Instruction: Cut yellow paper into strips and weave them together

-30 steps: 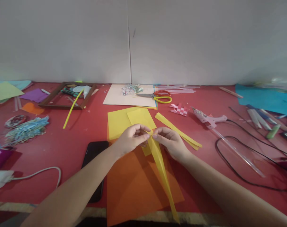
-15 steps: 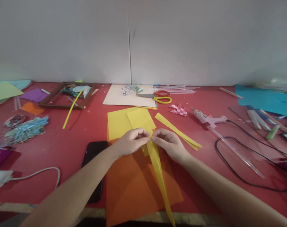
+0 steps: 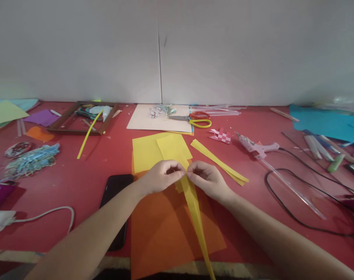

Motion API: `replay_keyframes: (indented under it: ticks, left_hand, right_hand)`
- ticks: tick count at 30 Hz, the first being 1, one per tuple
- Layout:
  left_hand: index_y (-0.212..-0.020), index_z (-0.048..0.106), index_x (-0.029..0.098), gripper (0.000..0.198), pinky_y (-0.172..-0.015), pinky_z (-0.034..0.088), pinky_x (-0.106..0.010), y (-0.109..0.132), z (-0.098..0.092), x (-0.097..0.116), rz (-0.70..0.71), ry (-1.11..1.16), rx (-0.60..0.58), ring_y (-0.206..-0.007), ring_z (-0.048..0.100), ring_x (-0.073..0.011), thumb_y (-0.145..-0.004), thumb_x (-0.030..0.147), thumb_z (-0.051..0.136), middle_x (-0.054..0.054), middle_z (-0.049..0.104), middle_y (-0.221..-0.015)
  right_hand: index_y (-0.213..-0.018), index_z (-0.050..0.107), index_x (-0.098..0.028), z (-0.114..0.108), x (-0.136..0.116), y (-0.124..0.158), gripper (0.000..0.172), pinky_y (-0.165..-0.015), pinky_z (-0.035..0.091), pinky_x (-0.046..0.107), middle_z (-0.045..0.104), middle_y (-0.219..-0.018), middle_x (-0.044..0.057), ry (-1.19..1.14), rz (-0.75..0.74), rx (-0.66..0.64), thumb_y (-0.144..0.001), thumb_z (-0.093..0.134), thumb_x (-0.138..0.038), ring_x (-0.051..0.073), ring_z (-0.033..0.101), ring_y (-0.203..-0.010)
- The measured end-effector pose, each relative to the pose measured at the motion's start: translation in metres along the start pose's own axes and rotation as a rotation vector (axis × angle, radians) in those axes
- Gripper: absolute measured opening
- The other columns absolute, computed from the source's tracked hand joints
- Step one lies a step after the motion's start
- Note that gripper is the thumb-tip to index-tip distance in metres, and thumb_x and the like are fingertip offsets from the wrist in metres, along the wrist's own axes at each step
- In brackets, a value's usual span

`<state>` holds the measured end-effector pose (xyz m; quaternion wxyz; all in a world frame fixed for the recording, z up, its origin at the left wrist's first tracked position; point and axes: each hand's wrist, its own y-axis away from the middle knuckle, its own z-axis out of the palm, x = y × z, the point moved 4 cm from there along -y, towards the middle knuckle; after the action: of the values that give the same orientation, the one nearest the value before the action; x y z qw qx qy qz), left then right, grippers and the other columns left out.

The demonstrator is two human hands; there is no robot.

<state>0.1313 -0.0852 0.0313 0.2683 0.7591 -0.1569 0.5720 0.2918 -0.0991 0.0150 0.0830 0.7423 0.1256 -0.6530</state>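
Observation:
A long yellow paper strip (image 3: 197, 214) hangs down toward me, its upper end pinched between both hands. My left hand (image 3: 164, 175) grips that end with thumb and forefinger, the other fingers curled in. Almost touching it, my right hand (image 3: 207, 178) pinches the same end from the other side. Under the hands lie a yellow paper sheet (image 3: 144, 149) and a larger orange sheet (image 3: 159, 233). More yellow strips (image 3: 220, 163) rest on the table just right of my right hand. The fingertips cover the very end of the held strip.
Scissors (image 3: 198, 118) lie on pale sheets (image 3: 139, 120) at the back. A pink glue gun (image 3: 257, 147) with a black cable is to the right, near a pink woven paper piece (image 3: 222, 136). A phone (image 3: 115, 194) and a wooden frame (image 3: 74, 132) are on the left.
Both hands have stayed in nearly the same place, still pinching the strip. The strip's lower end has swung slightly to the left.

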Motion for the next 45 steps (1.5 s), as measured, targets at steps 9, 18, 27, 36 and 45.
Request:
replay_keyframes:
  ticks: [9, 18, 27, 36, 45]
  left_hand:
    - [-0.082, 0.061, 0.015, 0.020, -0.062, 0.035, -0.025, -0.002, 0.001, -0.001, 0.049, -0.003, 0.000, -0.068, 0.045, -0.0112, -0.089, 0.034, 0.056, 0.002, 0.052, -0.072]
    - [-0.081, 0.062, 0.016, 0.020, -0.061, 0.034, -0.024, -0.002, 0.001, -0.002, 0.057, 0.049, 0.006, -0.065, 0.044, -0.0102, -0.088, 0.034, 0.058, 0.004, 0.051, -0.070]
    - [-0.082, 0.062, 0.016, 0.019, -0.059, 0.034, -0.024, -0.002, 0.000, -0.001, 0.044, 0.023, 0.008, -0.064, 0.043, -0.0102, -0.088, 0.034, 0.057, 0.004, 0.051, -0.070]
    - [-0.083, 0.062, 0.016, 0.020, -0.059, 0.035, -0.024, -0.002, -0.001, 0.000, 0.030, 0.015, 0.019, -0.064, 0.044, -0.0107, -0.088, 0.035, 0.057, 0.003, 0.052, -0.071]
    - [-0.083, 0.062, 0.016, 0.022, -0.061, 0.036, -0.025, -0.002, -0.001, 0.000, 0.038, 0.027, 0.041, -0.065, 0.045, -0.0111, -0.088, 0.038, 0.058, 0.003, 0.054, -0.072]
  right_hand:
    - [-0.075, 0.057, -0.020, -0.002, -0.001, 0.003, 0.009, -0.048, 0.034, 0.023, 0.054, -0.064, -0.002, 0.160, -0.101, 0.051, -0.083, 0.058, -0.022, 0.010, 0.044, -0.053]
    - [-0.073, 0.057, -0.020, -0.002, -0.008, 0.003, 0.009, -0.050, 0.037, 0.023, 0.057, -0.064, -0.002, 0.232, -0.162, 0.088, -0.082, 0.058, -0.019, 0.011, 0.048, -0.054]
    - [-0.076, 0.058, -0.019, -0.002, -0.004, 0.003, 0.013, -0.050, 0.036, 0.024, 0.056, -0.066, -0.001, 0.143, -0.098, 0.043, -0.086, 0.058, -0.027, 0.011, 0.046, -0.055]
    - [-0.073, 0.058, -0.019, -0.002, -0.004, 0.004, 0.019, -0.051, 0.036, 0.025, 0.054, -0.064, -0.001, 0.161, -0.091, 0.049, -0.088, 0.057, -0.031, 0.012, 0.046, -0.056]
    - [-0.073, 0.058, -0.020, -0.003, -0.009, 0.004, 0.018, -0.049, 0.035, 0.025, 0.055, -0.063, -0.001, 0.199, -0.136, 0.077, -0.088, 0.058, -0.031, 0.011, 0.046, -0.053]
